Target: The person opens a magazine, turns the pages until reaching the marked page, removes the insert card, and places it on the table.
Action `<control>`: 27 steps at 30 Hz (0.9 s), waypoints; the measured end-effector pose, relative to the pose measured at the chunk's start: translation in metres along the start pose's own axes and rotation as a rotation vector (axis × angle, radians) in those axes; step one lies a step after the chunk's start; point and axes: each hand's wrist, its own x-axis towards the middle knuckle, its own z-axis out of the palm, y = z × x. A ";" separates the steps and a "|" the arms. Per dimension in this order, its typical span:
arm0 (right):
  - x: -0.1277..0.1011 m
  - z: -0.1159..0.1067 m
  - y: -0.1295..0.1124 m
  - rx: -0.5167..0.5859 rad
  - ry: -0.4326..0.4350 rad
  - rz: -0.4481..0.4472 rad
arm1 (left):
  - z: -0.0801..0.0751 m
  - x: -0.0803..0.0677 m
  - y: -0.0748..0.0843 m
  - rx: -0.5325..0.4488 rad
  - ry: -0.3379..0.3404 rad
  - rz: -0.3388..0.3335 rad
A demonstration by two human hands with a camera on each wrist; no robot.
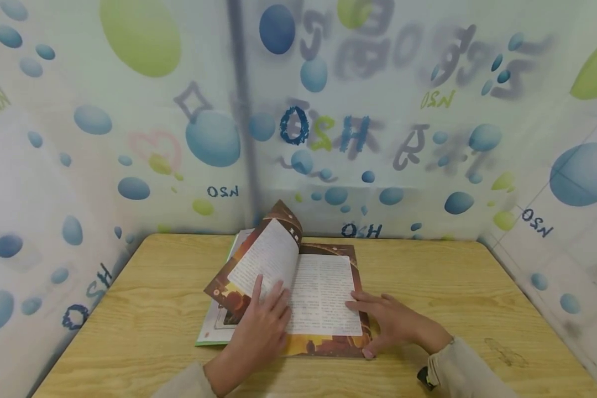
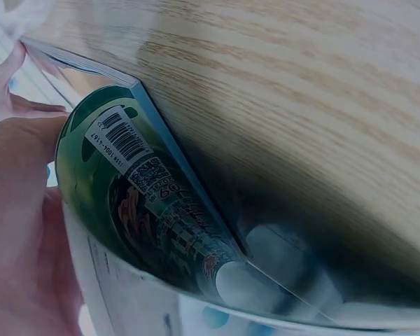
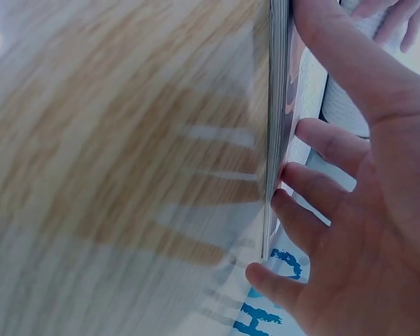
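A magazine [image 1: 323, 293] lies spread on the wooden table, its printed pages bordered in brown and orange. One page [image 1: 273, 254] on the left side stands partly lifted, its top curling over. My left hand [image 1: 261, 329] rests on the lower part of that page with fingers extended. Over at the right margin, my right hand [image 1: 398, 323] touches the page edge with its fingertips, the thumb by the bottom corner. In the left wrist view the green cover [image 2: 91, 168] with a barcode [image 2: 119, 136] bends upward. The right wrist view shows my right fingers [image 3: 315, 189] against the magazine's edge.
The table [image 1: 159, 298] is light wood with a dark scribble mark [image 1: 504, 352] at the right. White curtain-like sheets [image 1: 328, 210] with blue and green dots close in the back and both sides. A dark object [image 1: 424, 378] sits at my right cuff.
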 end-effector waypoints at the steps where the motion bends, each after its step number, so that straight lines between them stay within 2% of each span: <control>1: 0.000 0.000 0.000 0.000 0.001 -0.001 | 0.000 -0.001 0.000 0.002 -0.012 -0.015; 7: 0.000 0.000 -0.001 0.014 -0.005 0.004 | -0.001 -0.005 0.001 0.017 -0.109 -0.072; 12: -0.001 -0.001 -0.002 0.020 -0.012 0.011 | -0.004 -0.007 0.001 0.006 -0.149 -0.088; 21: 0.000 -0.001 -0.001 -0.002 -0.020 0.007 | -0.003 -0.007 0.002 -0.021 -0.149 -0.097; 27: -0.002 -0.001 0.001 0.007 -0.005 -0.033 | -0.001 -0.009 0.001 -0.024 -0.092 -0.098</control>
